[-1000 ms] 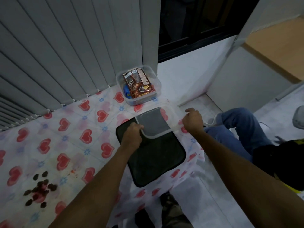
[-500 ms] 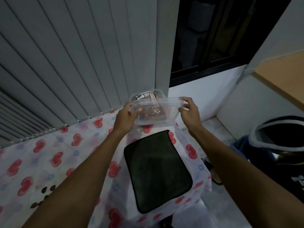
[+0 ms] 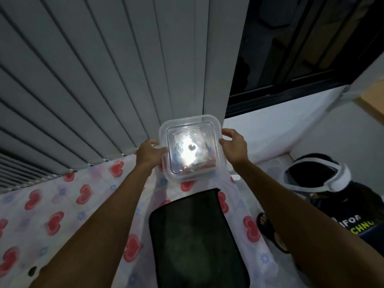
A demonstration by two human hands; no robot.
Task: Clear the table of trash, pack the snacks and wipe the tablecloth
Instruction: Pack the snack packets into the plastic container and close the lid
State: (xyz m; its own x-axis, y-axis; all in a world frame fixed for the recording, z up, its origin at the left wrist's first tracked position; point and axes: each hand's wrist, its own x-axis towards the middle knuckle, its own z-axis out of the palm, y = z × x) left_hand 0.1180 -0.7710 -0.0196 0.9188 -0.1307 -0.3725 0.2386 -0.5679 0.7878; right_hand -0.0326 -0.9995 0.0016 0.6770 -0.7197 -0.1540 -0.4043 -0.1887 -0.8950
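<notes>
one view only, from a camera worn on the person's head. it looks forward and steeply down along both forearms, close to the table (image 3: 62, 204) beneath. the lens is wide, so the vertical blinds (image 3: 104, 80) behind the table's far edge lean and fan out. the table's right edge and the floor (image 3: 249, 190) beyond it fall in the right half; a dark window (image 3: 301, 48) fills the upper right.

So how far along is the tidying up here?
Packing looks nearly done: the snacks sit inside the clear container, and its lid is on top. In hand: the left hand and right hand hold its sides. Left: dark crumbs remain on the heart-print tablecloth, and the dark cloth lies unused.
</notes>
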